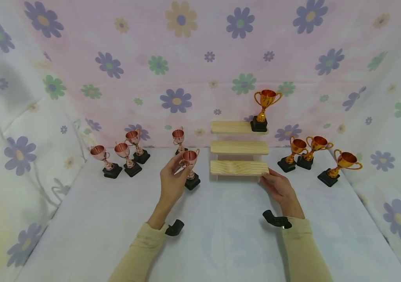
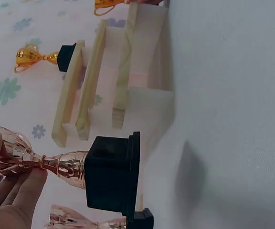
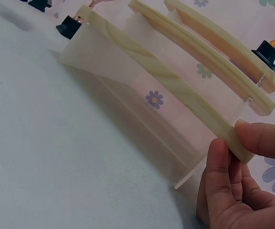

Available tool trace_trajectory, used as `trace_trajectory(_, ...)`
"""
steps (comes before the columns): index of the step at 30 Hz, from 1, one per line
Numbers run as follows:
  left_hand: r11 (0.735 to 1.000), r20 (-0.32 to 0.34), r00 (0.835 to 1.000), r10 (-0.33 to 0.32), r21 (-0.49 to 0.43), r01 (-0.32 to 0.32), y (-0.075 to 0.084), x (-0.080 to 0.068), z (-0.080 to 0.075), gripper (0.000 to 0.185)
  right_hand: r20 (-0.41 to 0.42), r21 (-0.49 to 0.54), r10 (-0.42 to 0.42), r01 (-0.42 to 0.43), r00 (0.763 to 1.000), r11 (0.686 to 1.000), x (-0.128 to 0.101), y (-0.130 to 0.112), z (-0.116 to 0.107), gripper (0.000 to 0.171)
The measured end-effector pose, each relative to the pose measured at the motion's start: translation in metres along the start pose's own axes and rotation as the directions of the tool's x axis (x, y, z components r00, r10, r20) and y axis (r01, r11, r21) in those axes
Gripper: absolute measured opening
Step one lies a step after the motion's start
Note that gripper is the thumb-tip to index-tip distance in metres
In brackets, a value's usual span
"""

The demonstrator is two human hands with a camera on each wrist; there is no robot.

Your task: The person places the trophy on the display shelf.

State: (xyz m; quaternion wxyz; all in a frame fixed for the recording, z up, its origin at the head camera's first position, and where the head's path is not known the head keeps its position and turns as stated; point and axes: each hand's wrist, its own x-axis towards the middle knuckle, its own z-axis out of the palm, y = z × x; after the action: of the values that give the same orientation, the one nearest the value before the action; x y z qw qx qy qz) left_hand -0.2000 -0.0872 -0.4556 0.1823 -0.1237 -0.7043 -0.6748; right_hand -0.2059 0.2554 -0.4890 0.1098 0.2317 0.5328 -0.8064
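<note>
My left hand (image 1: 172, 180) grips a small rose-gold trophy (image 2: 73, 167) by its cup, thumb on one side and fingers on the other. The trophy's black base (image 1: 192, 181) hangs over the white table, its shadow falling apart from it in the left wrist view. At the three-step display stand, my right hand (image 1: 280, 188) pinches the right end of the lowest wooden shelf (image 3: 175, 88) between thumb and fingers. A gold trophy (image 1: 263, 111) stands upright at the right end of the top shelf (image 1: 230, 127). Both lower shelves carry nothing.
Three rose-gold trophies (image 1: 123, 150) stand at the left of the table, and another (image 1: 178, 137) is partly hidden behind my left hand. Three gold trophies (image 1: 298, 146) are right of the stand. Flowered cloth (image 1: 190, 70) hangs behind and at both sides.
</note>
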Motion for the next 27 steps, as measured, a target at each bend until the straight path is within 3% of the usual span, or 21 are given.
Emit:
trace_trajectory(8,1.000,0.138,0.990,0.006,0.026,-0.010,0.012,-0.008,0.024,0.050,0.002,0.019,0.005,-0.005,1.000,1.000,-0.001,0.000,0.001,0.064)
trace_trajectory(17,0.998,0.272,0.962,0.020,-0.058,-0.005,0.023,-0.015,0.053,0.052,0.011,0.051,0.012,-0.012,1.000,0.999,-0.001,0.000,-0.002,0.064)
trace_trajectory(27,0.996,0.373,0.924,0.083,-0.059,-0.065,0.034,0.004,0.082,0.049,0.015,0.041,0.005,-0.005,1.000,0.999,-0.002,0.000,-0.001,0.064)
